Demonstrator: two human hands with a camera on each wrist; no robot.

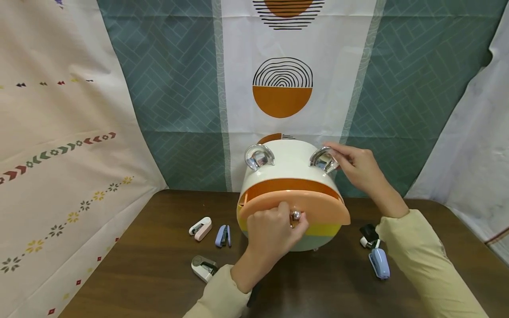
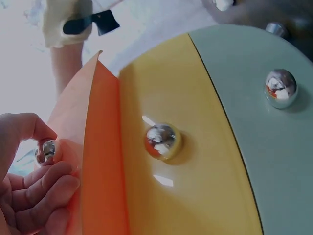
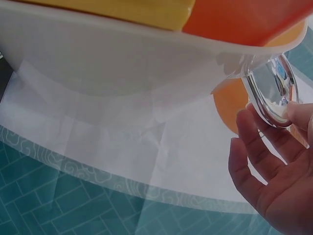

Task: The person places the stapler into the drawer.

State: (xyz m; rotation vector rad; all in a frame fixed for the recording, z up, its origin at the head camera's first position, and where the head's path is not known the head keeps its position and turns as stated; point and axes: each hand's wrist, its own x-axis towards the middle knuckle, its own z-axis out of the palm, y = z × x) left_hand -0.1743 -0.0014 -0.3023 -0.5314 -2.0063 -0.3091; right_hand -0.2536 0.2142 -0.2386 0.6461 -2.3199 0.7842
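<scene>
Left hand [image 1: 270,227] is pinching the silver knob [image 1: 295,215] of the orange drawer [image 1: 322,207], which is sticking out of a white cabinet [image 1: 292,159] that's sitting on a brown table [image 1: 159,247]; the drawer front is mostly hiding the inside. Right hand [image 1: 359,165] is pinching one of two silver rings [image 1: 316,154] up top. Two more knobs [image 2: 162,141] are showing on the yellow and green fronts. Three staplers [image 1: 200,229] are lying left, one blue stapler [image 1: 379,263] right, beside some black-and-white bits [image 1: 369,233] I'm not really making out. The left sleeve [image 1: 222,293] is partly covering something dark.
</scene>
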